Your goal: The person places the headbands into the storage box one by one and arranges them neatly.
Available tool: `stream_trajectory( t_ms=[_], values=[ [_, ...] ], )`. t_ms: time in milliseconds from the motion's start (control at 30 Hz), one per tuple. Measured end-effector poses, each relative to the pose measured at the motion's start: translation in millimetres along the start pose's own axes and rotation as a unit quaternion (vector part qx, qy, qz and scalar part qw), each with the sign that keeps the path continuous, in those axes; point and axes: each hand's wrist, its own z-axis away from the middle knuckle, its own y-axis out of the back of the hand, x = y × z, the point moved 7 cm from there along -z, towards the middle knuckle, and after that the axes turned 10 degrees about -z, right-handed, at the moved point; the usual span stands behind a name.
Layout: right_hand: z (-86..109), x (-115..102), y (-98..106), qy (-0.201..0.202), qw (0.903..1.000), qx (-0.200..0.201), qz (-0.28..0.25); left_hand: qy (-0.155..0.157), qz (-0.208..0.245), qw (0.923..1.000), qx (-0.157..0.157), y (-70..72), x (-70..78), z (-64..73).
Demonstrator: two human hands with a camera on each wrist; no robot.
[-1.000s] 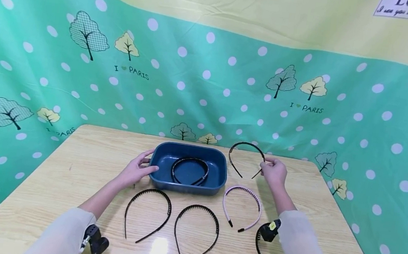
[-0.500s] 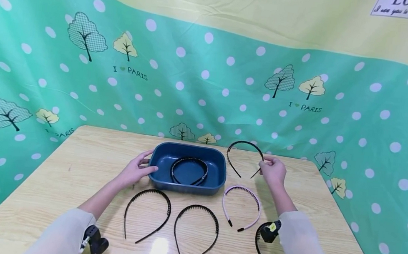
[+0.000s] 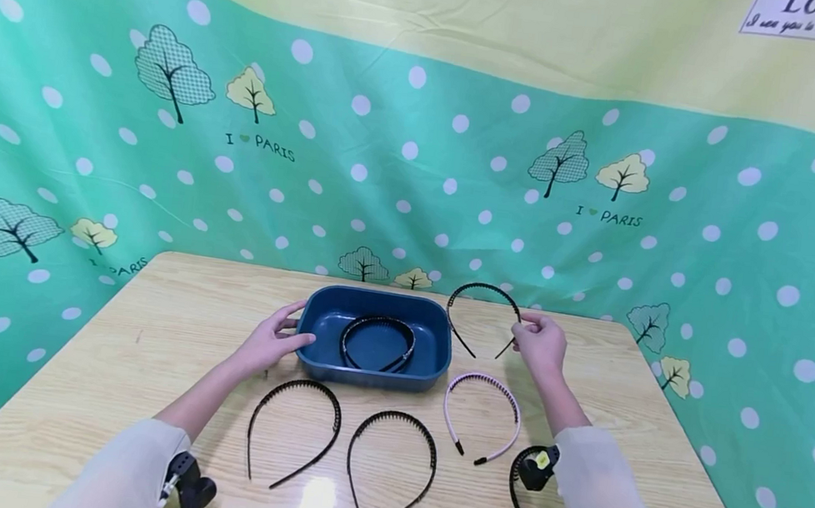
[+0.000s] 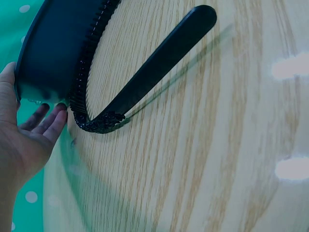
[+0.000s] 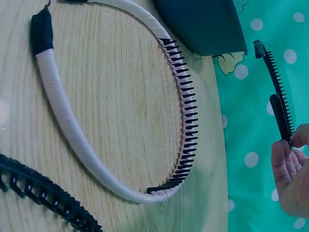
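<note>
My left hand point(image 3: 272, 341) grips the left end of a dark blue plastic box point(image 3: 370, 379), thumb over the rim and fingers outside the wall. Inside the box lies black headband material point(image 3: 410, 340), curved in a loop. Beyond the box's right end, my right hand point(image 3: 542, 345) pinches a thin black headband point(image 3: 483, 285) by its right arm, the arch pointing away and the tips toward me. Its comb teeth show in the right wrist view, where this headband point(image 5: 277, 82) appears edge-on, raised above the table.
A pale pink headband point(image 3: 447, 405) with black tips lies in front of the right hand. Nearer me on the wooden table point(image 3: 139, 358) are a left black headband point(image 3: 337, 418), a middle one point(image 3: 433, 458) and one partly under the right sleeve point(image 3: 518, 505). Behind hangs a polka-dot cloth point(image 3: 414, 196).
My right hand has shifted slightly left with the black headband, bringing its arch close beside the box's right end. The left hand and the box have stayed put.
</note>
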Motion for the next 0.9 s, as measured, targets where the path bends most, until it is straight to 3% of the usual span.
stream_trajectory(
  t_ms=[900],
  values=[
    [12.2,-17.9,-10.5,0.025,0.9994,-0.008,-0.023,0.001,0.001,1.0,-0.001,0.1,-1.8,-0.2]
  ],
)
